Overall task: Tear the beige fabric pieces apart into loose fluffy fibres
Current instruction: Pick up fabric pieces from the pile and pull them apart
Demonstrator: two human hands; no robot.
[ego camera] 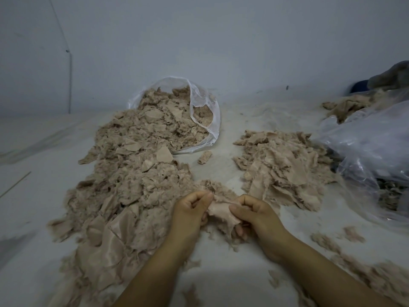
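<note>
Both hands, left hand (192, 209) and right hand (254, 214), pinch one fabric piece (221, 212) between heaps

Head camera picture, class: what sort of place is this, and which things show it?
Probably a bare sorting or workshop room, worked at floor level. Heaps of beige fabric scraps spill from an open clear bag across a pale surface below a plain wall, while two hands pull one fabric piece apart.

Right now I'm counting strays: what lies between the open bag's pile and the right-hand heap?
Head view: one small beige fabric scrap on bare white floor, between the left pile and right heap.
</note>
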